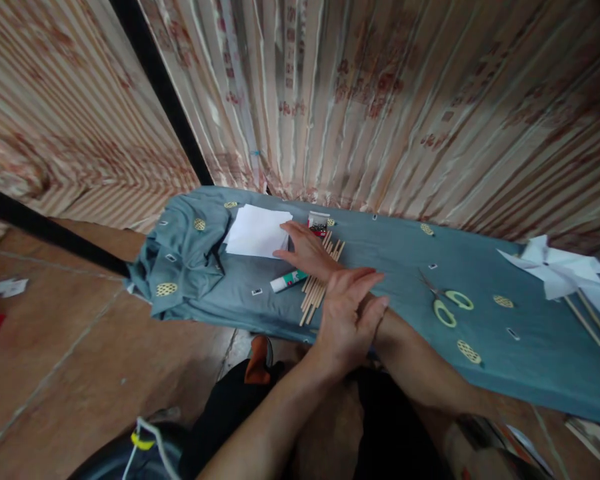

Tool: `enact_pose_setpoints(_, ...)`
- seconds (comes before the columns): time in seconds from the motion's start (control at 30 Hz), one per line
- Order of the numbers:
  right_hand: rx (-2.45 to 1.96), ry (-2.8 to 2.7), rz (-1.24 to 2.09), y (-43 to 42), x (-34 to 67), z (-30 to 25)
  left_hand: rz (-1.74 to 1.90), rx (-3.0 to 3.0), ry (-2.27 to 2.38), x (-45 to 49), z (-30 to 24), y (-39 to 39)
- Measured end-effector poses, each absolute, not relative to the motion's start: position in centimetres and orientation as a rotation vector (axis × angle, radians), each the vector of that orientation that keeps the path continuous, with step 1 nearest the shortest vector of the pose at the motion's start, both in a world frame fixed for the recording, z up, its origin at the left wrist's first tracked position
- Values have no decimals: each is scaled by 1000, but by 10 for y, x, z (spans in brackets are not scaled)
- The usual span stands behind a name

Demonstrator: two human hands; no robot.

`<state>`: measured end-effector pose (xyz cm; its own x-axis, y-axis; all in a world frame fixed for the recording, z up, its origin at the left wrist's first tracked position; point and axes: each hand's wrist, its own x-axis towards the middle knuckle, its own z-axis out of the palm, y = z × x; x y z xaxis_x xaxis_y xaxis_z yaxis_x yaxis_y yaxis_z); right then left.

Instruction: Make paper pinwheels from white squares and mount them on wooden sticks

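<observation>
My right hand (307, 252) reaches left to the right edge of a stack of white paper (258, 231), its thumb and fingers apart at that edge. Across my right forearm lies my left hand (347, 313), fingers stretched out and thumb apart; whether it presses on the arm I cannot tell. Partly under my right hand and wrist is a bundle of thin wooden sticks (312, 301). A green and white glue stick (287, 281) rests just left of the sticks. Behind my right hand stands a small open box (319, 224) with small dark items in it.
Scissors with light green handles (445, 307) lie on the blue-green cloth (380, 247) right of my arms. White paper pinwheels (555, 267) on sticks lie at the far right. A striped curtain (370, 100) hangs behind, with a dark pole (165, 93) at left.
</observation>
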<state>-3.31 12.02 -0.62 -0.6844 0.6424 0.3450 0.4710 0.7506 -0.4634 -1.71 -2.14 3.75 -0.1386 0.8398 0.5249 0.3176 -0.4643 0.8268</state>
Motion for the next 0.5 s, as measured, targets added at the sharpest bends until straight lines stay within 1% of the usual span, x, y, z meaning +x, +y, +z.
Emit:
enact_pose_setpoints(0.17, -958, -2626, 442, 121, -65, -8, 1671, 1678, 1311, -26, 37, -24)
enact_pose_setpoints(0.5, -1057, -2648, 468, 128, -74, -22, 1697, 1624, 1313, -37, 37, -28)
